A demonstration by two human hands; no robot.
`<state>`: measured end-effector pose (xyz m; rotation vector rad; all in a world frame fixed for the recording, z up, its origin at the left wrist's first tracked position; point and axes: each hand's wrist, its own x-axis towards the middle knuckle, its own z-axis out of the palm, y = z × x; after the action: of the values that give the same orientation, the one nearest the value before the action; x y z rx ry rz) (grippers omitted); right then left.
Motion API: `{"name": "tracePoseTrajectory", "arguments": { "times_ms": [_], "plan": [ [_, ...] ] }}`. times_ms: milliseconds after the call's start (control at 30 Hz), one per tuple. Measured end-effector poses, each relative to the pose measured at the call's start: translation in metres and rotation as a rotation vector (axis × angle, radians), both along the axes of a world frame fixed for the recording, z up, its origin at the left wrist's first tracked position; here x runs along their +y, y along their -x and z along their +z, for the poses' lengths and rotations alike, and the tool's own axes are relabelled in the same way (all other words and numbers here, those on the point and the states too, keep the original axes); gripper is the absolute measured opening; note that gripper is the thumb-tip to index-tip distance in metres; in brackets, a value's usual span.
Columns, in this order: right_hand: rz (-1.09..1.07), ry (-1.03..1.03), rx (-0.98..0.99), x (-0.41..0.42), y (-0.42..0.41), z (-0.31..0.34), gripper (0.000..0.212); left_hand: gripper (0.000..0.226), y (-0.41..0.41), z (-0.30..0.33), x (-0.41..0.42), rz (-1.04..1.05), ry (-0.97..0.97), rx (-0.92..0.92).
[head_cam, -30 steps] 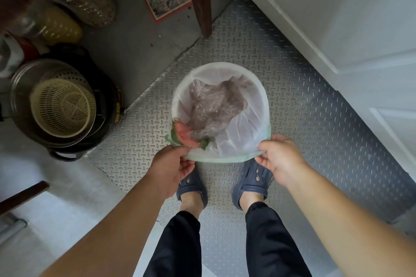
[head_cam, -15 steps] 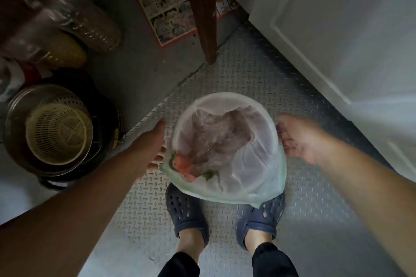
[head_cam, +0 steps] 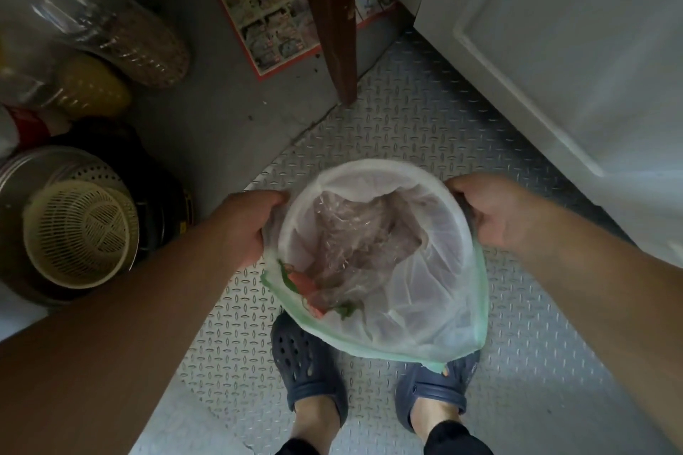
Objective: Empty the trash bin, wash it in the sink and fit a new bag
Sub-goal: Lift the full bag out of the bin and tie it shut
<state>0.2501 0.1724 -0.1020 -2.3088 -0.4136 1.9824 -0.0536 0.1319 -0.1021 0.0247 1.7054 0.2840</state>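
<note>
Head view: trash bin (head_cam: 373,174) sits at centre frame, above the person's shoes (head_cam: 306,362), on the patterned metal floor plate (head_cam: 406,114). Only its upper rim shows; the translucent bag (head_cam: 425,307) covers the rest. Left hand (head_cam: 244,229) is curled closed on the bag's edge at the bin's left side. Right hand (head_cam: 499,210) is curled closed at the right side, gripping the bag edge or the rim beneath it; which one cannot be told. Crumpled clear film (head_cam: 354,236) and red-and-green scraps (head_cam: 306,288) lie inside the bag.

Step in hand, as judged: emptying, with the bag's near edge loose and sagging toward the lower frame. Next move calls for gathering the mouth closed and lifting straight up, keeping the opening level so the contents stay in.

Hidden or unclear: bin body and base, fingertips of both hands, and the bag's far edge. Colander (head_cam: 79,233) at left frame and white cabinet door (head_cam: 573,48) at upper right play no part.
</note>
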Motion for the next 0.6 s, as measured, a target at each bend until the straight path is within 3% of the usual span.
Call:
{"name": "tracePoseTrajectory", "arguments": {
  "times_ms": [133,267,433,600],
  "plan": [
    [0.168,-0.248,-0.039,0.01,0.004,0.01,0.008,0.01,-0.007,0.012,0.01,-0.043,-0.256,0.338],
    [0.283,-0.489,-0.206,0.007,0.009,0.025,0.01,0.014,-0.011,0.032,0.009,-0.171,-0.474,0.559],
    [0.192,-0.581,-0.217,-0.004,0.012,0.044,0.008,0.012,-0.013,0.05,-0.003,-0.185,-0.53,0.639],
    [0.118,-0.618,-0.178,-0.019,0.008,0.063,0.01,0.013,-0.005,0.067,-0.019,-0.171,-0.52,0.58]
  ]
}}
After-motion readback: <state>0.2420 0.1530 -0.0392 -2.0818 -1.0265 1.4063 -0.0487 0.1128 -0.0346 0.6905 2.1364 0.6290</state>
